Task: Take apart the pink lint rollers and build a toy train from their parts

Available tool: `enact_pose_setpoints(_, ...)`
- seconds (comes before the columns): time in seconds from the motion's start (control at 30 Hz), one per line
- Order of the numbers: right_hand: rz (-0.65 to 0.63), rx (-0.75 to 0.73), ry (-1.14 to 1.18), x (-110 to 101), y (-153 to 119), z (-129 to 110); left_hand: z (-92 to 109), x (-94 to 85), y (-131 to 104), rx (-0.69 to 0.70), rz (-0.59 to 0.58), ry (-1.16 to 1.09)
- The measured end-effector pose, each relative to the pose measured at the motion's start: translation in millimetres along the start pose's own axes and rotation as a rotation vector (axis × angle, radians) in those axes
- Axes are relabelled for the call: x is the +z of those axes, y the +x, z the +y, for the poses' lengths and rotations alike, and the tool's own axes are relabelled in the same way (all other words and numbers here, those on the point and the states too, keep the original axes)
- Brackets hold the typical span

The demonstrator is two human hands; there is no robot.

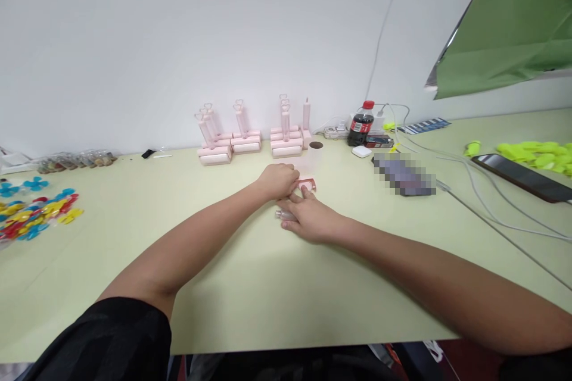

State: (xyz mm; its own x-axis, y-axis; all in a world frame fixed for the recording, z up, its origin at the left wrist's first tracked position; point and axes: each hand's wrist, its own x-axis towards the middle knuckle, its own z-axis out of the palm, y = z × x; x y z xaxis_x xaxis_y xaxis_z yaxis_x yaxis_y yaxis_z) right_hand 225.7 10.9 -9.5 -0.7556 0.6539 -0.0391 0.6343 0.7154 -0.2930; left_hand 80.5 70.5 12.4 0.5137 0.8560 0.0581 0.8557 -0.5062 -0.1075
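Note:
My left hand (pixel 277 181) is closed, its curled fingers at the left end of a small pink piece (pixel 307 184) with a pale oval on it. What lies inside these fingers is hidden. My right hand (pixel 313 217) reaches in from the right, with fingertips bent onto the pink piece and the thumb lower down. Between that thumb and the fingers, the end of a clear tube (pixel 285 215) pokes out. Just behind the hands stands a whitish roll (pixel 309 164) with a brown round opening at its top.
Pink lint rollers (pixel 214 149) stand in groups along the wall. On the right are a cola bottle (pixel 361 125), a white case (pixel 361 152), cables, a phone (pixel 522 177) and yellow-green pieces (pixel 536 155). Colourful plastic pieces (pixel 36 214) lie at the left.

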Motion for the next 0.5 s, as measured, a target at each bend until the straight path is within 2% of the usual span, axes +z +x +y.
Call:
enact_pose_setpoints(0.2, 0.067, -0.023, 0.018, 0, 6, 1, -3, -6.2, -1, 0.036, 0.004, 0.01)
enact_pose_setpoints(0.3, 0.057, 0.005, 0.019, 0, 8, 1, -7, -9.4, -5, 0.02, 0.037, 0.005)
enact_pose_setpoints(0.5, 0.017, 0.075, 0.001, 1, 11, 2, -16, -8.8, -27, -0.134, 0.209, -0.1)
